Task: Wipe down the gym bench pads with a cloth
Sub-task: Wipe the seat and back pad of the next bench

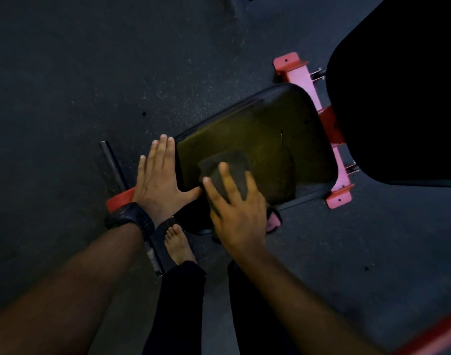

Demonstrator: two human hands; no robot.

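Observation:
The bench's black seat pad lies in the middle of the view, seen from above. A dark grey folded cloth sits on its near end. My right hand lies flat on the cloth, fingers spread and pressing it onto the pad. My left hand, with a black watch on its wrist, rests open against the pad's narrow left edge, fingers straight and thumb touching the rim. The larger black back pad fills the upper right.
The red bench frame shows between the two pads, with red feet on the floor. A black bar lies left of the seat. My bare foot stands on the dark rubber floor under the seat's near end.

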